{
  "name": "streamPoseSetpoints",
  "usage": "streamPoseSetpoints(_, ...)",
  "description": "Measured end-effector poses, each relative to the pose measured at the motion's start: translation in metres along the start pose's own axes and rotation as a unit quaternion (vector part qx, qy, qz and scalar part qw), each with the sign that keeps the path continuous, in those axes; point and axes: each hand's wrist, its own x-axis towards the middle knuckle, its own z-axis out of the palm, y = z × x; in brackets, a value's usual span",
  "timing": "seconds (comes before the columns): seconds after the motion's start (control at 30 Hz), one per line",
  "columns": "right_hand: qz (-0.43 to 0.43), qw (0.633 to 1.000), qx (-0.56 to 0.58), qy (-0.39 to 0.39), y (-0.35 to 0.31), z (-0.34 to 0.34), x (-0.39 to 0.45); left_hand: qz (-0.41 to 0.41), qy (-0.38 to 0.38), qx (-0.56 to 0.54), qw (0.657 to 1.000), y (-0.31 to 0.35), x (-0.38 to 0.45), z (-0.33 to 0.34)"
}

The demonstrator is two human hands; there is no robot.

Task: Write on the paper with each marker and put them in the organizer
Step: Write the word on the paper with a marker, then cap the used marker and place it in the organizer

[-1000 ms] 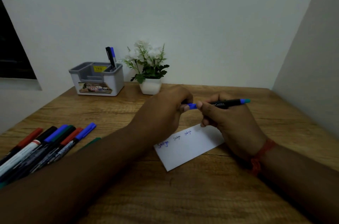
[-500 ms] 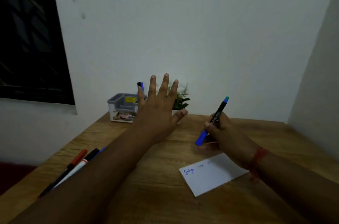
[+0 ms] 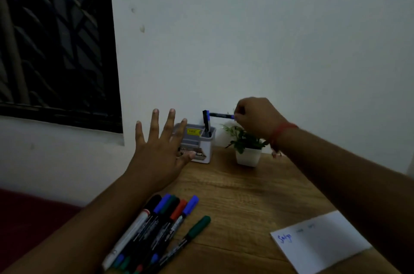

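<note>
My right hand (image 3: 255, 116) grips a black marker with a blue cap (image 3: 220, 115), held level just above and to the right of the grey and white organizer (image 3: 200, 146) at the back of the desk. Two markers (image 3: 206, 122) stand upright in its right compartment. My left hand (image 3: 160, 148) hovers with fingers spread in front of the organizer's left side, touching nothing. Several capped markers (image 3: 161, 222) lie in a bunch near the desk's front left. The white paper (image 3: 322, 242), with blue writing along its top, lies at the front right.
A small potted plant (image 3: 247, 148) in a white pot stands right of the organizer, under my right wrist. The wooden desk (image 3: 242, 190) meets a white wall behind. A dark window (image 3: 56, 45) fills the upper left.
My right hand has carried the blue-capped marker from above the paper back to the organizer, turning it level. The view has swung left, and my left hand stays spread near the organizer.
</note>
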Motion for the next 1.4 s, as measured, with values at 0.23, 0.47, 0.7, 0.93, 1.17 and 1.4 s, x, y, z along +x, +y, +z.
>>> streamPoseSetpoints(0.23, -0.037, 0.984, -0.156, -0.076, -0.027, 0.019, 0.078, 0.001, -0.006, -0.027, 1.000, 0.001, -0.002, 0.001)
streamPoseSetpoints(0.47, 0.000, 0.989, -0.103, -0.108, -0.047, 0.046, 0.099, -0.024, -0.044, -0.059, 0.997, -0.003, 0.000, 0.002)
streamPoseSetpoints(0.7, 0.019, 0.995, -0.074, -0.066, -0.054, 0.067, 0.103, -0.016, -0.078, -0.068, 0.995, -0.005, 0.000, 0.004)
streamPoseSetpoints(0.93, -0.103, 0.990, -0.048, 0.079, -0.039, 0.043, 0.078, 0.099, -0.164, -0.073, 0.979, 0.002, -0.003, -0.007)
streamPoseSetpoints(1.17, -0.185, 0.981, -0.007, 0.061, -0.013, 0.019, -0.020, 0.302, -0.278, -0.257, 0.875, 0.014, -0.013, -0.024)
streamPoseSetpoints(1.4, -0.126, 0.992, 0.021, 0.016, 0.040, -0.003, -0.108, 0.343, -0.340, -0.317, 0.816, 0.027, -0.021, -0.034)
